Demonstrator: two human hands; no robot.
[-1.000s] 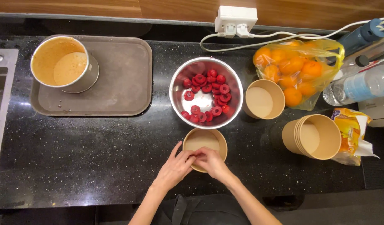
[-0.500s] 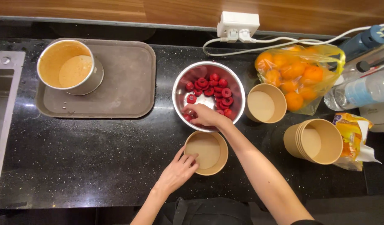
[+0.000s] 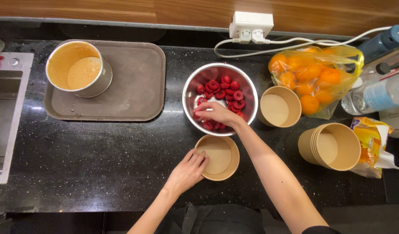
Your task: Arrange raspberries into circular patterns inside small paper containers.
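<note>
far left: brown tray (image 3: pixel 134 95) bearing a metal pot (image 3: pixel 80 69) of tan liquid. near centre: left hand (image 3: pixel 186 173), fingers (image 3: pixel 198 158) loosely spread, touching the rim of a paper cup (image 3: pixel 217 157). right hand (image 3: pixel 217 113) inside the steel bowl (image 3: pixel 220 99) of raspberries (image 3: pixel 225 89); fingertips pinched, whether they hold a berry cannot be told. right: yellow bag of oranges (image 3: pixel 314 78); yellow packet (image 3: pixel 373 145), partly hidden by stacked cups (image 3: pixel 330 146).

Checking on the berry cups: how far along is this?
Early. Done: the paper cup stands by the steel bowl, steadied by the left hand. In hand: the right hand is among the raspberries. Left: that cup shows no berries.
</note>
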